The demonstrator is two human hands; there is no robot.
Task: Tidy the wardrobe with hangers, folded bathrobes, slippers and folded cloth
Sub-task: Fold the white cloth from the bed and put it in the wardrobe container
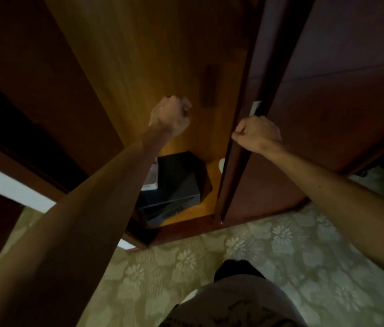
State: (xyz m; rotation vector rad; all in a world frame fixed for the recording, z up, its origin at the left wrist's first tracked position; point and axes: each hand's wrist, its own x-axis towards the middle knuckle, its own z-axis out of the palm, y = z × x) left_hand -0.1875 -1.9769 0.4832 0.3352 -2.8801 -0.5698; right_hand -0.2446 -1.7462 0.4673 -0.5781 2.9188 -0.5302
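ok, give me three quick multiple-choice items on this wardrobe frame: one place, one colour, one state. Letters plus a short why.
1. Where does the black box sit?
A. On the wardrobe floor, inside
B. On the carpet outside
C. In the left hand

2. What colour is the carpet?
A. Plain red
B. Pale green with a flower pattern
C. Blue stripes

3. What is the right hand doing?
A. Hanging open at the side
B. Lying flat on the carpet
C. Gripping the edge of the wardrobe door

Answers:
1 A: the box stands on the lit wooden base between the doors.
2 B: light flower shapes cover the pale green floor.
3 C: its fingers curl round the door's edge. The left hand is curled too, raised inside the wardrobe; what it holds, if anything, cannot be seen.
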